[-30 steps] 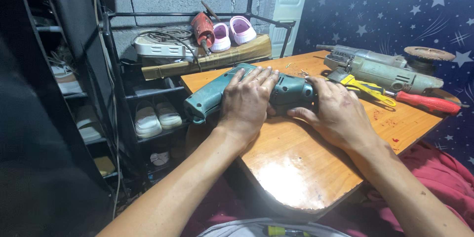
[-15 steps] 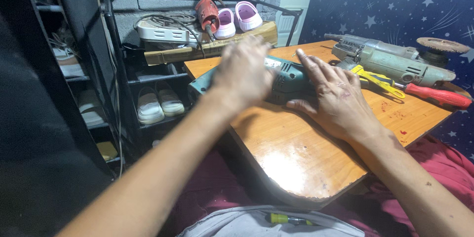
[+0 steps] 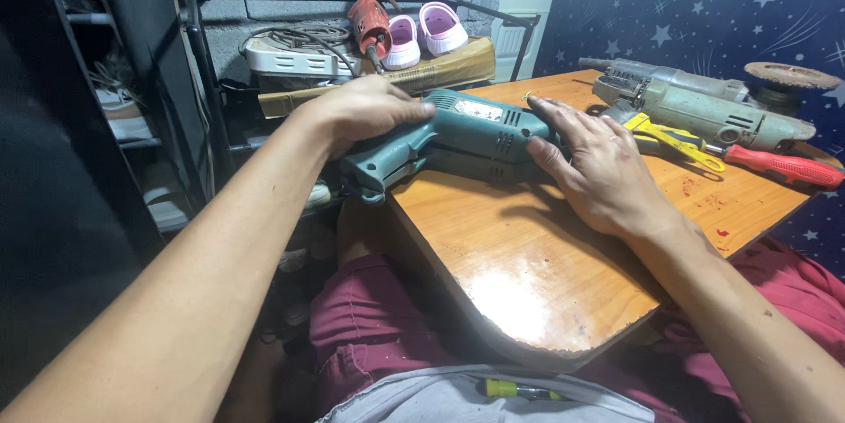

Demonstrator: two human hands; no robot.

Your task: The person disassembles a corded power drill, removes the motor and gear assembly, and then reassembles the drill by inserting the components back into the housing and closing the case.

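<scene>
Left hand (image 3: 365, 110): curled, palm down, over the rear handle end of a teal electric drill (image 3: 458, 141); fingers closed loosely about the grip, knuckles up. Whether the grasp is firm cannot be told.

Right hand (image 3: 598, 168): flat, fingers spread and extended, pressing on the front body of the same drill, fingertips resting along its top and side. Nothing is enclosed in it.

Teal electric drill: lying on its side at the near left corner of a wooden table (image 3: 528, 256), handle overhanging the table's edge toward the left, body pointing right beneath the right hand.

Just beyond the right hand: a yellow-handled tool (image 3: 673, 137), and beside it a red-handled screwdriver (image 3: 779, 166), both flat on the table.

Farther back on the table: a grey-green angle grinder (image 3: 704, 110) lying lengthwise, with a second grey power tool (image 3: 660, 78) behind it and a worn round grinding disc (image 3: 790, 76) at the far right.

Left of the table: a black metal rack (image 3: 198, 62). On its upper shelf, a white power strip (image 3: 286, 58) with coiled cable, a red power tool (image 3: 370, 25), a pair of pink-and-white children's clogs (image 3: 424, 34), and a long brown wrapped bundle (image 3: 422, 78).

Foreground: the person's maroon shorts (image 3: 370, 335) and, at the bottom edge, a small yellow-green item (image 3: 502, 388) lying on grey fabric.
</scene>
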